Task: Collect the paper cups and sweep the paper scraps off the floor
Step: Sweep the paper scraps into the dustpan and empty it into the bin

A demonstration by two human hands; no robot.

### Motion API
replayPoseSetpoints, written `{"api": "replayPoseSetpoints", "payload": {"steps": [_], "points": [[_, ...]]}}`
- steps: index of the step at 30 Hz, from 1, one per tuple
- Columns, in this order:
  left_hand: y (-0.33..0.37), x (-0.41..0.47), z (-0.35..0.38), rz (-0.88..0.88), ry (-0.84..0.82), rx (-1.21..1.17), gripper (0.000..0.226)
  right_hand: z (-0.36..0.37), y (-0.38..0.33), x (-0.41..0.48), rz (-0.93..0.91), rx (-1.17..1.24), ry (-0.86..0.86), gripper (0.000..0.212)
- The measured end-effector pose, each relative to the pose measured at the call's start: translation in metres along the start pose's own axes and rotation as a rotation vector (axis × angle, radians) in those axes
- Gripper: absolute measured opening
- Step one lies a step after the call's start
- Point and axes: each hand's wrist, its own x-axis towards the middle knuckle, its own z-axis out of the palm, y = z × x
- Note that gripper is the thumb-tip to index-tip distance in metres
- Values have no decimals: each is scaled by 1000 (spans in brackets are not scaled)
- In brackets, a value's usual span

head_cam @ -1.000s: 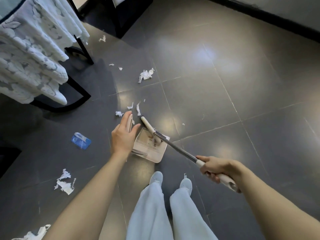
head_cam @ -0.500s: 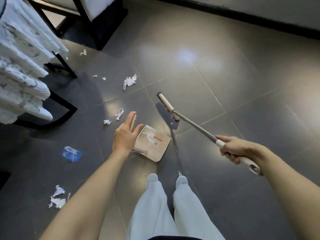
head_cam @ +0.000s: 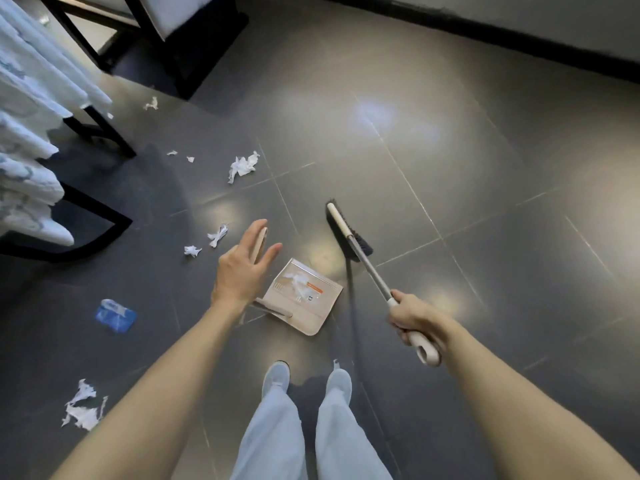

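My left hand (head_cam: 242,268) has straight fingers, and the upright beige handle (head_cam: 260,244) of the dustpan (head_cam: 311,317) stands between its index finger and thumb. The pan lies on the dark tiles with white paper scraps (head_cam: 298,285) inside. My right hand (head_cam: 412,318) grips the long broom handle. The broom head (head_cam: 346,233) sits on the floor just beyond the pan. Loose paper scraps lie to the left: a crumpled one (head_cam: 242,166), two small ones (head_cam: 217,234) (head_cam: 192,251), and a torn piece (head_cam: 83,407) at the lower left. No paper cup is clearly visible.
A blue and white packet (head_cam: 116,315) lies on the floor left of my arm. White patterned cloth (head_cam: 27,140) drapes over a black frame (head_cam: 100,220) at left. Black-framed furniture (head_cam: 166,39) stands at the top. My shoes (head_cam: 277,375) are below the pan.
The broom head left the dustpan and swung out to the floor beyond it. Scraps now lie in the pan. My left hand's fingers straightened beside the pan handle.
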Motion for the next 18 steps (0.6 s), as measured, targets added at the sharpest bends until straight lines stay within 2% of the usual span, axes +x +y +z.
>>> {"api": "replayPoseSetpoints", "payload": {"steps": [3, 8, 12, 18], "points": [[5, -2, 0, -15, -6, -12, 44, 18, 0, -21, -7, -14, -143, 41], [1, -14, -10, -52, -61, 1, 39, 13, -18, -57, 17, 147, -307, 41], [-14, -38, -28, -119, 108, -19, 33, 1, -50, -73, -18, 201, -363, 29], [-54, -73, -76, -249, 339, -86, 32, 26, -117, -72, -112, 98, -306, 48]]}}
